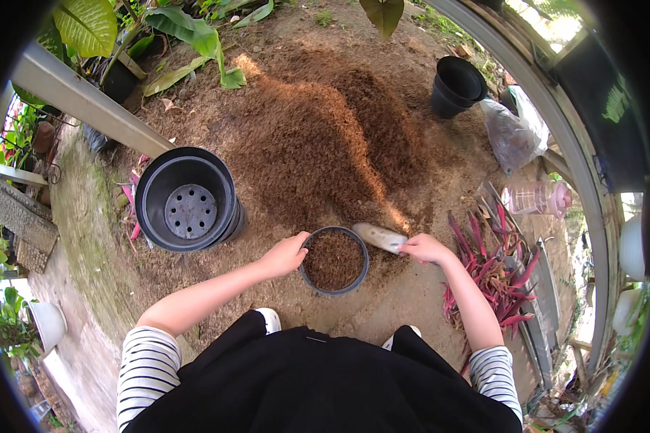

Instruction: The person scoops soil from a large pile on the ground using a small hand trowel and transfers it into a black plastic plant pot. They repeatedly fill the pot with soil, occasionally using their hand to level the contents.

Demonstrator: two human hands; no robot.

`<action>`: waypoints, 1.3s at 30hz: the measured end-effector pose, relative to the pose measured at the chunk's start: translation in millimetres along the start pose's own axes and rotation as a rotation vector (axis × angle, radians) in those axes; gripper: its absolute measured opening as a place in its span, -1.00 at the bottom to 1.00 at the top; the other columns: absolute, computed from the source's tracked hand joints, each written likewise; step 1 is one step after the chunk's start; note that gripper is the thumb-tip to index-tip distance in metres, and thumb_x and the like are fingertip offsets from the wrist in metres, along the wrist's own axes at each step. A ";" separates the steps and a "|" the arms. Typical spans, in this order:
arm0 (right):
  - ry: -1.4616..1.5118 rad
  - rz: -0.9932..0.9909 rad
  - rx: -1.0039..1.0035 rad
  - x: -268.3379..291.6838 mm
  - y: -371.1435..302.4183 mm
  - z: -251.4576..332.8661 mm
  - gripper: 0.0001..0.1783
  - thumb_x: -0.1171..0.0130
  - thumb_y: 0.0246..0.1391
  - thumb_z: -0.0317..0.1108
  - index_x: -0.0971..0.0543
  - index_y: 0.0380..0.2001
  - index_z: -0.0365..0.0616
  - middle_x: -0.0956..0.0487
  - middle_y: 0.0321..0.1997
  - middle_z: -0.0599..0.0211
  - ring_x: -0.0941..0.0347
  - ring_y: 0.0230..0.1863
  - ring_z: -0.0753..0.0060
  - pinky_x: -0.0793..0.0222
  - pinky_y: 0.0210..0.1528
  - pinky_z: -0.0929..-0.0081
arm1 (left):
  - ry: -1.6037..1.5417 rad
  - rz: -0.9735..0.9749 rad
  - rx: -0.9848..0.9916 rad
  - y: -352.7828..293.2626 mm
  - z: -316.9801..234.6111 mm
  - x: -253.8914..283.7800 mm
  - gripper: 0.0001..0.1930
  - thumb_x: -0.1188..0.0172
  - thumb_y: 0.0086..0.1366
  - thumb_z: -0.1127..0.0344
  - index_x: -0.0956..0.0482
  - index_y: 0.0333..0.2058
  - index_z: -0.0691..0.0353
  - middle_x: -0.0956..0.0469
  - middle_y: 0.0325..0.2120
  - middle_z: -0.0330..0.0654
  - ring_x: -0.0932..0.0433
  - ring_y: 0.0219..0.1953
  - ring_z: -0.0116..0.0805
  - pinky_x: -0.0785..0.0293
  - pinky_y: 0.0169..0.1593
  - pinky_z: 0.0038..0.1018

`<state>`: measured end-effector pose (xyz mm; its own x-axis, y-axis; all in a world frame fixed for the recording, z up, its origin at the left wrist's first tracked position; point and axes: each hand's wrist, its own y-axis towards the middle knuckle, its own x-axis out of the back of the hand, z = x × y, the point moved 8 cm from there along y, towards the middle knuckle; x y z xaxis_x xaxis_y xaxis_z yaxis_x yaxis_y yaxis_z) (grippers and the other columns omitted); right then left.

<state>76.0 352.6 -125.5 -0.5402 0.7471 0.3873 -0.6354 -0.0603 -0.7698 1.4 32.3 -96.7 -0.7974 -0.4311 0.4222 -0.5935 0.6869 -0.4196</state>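
The left hand (285,254) curls over the rim of a small round black plastic pot (334,260), gripping it; the pot sits on the bare ground, brim-full of coarse brown fibrous soil. The right hand (425,248) is closed around a pale scoop (380,237) whose blade rests just beside the pot's rim. Beyond lies a loose mound of soil (318,144); a stack of larger empty black pots (188,202) stands to the left.

A large empty black pot (188,202) lies left of the brown soil heap (325,137). Stacked black pots (456,85), a plastic bag (513,133) and red-leaved cuttings (495,270) sit right.
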 end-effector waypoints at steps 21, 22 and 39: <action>-0.179 -0.531 0.190 38.4 -28.4 45.0 -0.52 -0.13 0.07 0.05 -0.63 -0.21 -0.16 -0.60 -0.34 -0.03 -0.54 -0.25 -0.06 -0.43 -0.18 0.23 | -0.917 -0.127 0.330 -15.5 23.2 -32.4 -0.53 0.14 0.30 0.51 0.04 0.15 0.31 -0.37 -0.12 0.14 -0.59 -0.18 -0.15 -0.65 -0.26 -0.32; -0.164 -0.541 0.187 42.3 -39.6 46.8 -0.52 -0.14 0.06 0.05 -0.62 -0.21 -0.16 -0.60 -0.35 -0.04 -0.55 -0.25 -0.06 -0.43 -0.20 0.24 | -0.873 -0.105 0.361 -14.8 25.9 -32.5 -0.53 0.12 0.29 0.49 0.01 0.14 0.32 -0.38 -0.13 0.12 -0.59 -0.19 -0.18 -0.62 -0.28 -0.35; -0.206 -0.040 0.275 -35.9 -67.4 112.8 -0.56 -0.07 0.14 0.01 -0.63 -0.22 -0.16 -0.60 -0.36 -0.02 -0.55 -0.32 0.00 -0.42 -0.18 0.26 | -0.729 -0.274 0.312 1.2 37.2 -11.6 -0.62 -0.01 0.24 0.30 -0.35 0.02 0.32 -0.41 -0.26 -0.19 -0.39 -0.30 -0.42 -0.35 -0.27 -0.47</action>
<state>75.9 255.2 -30.3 -0.5940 0.6052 0.5300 -0.7682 -0.2312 -0.5970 5.8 16.4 -132.0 -0.4281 -0.9029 -0.0389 -0.6938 0.3559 -0.6261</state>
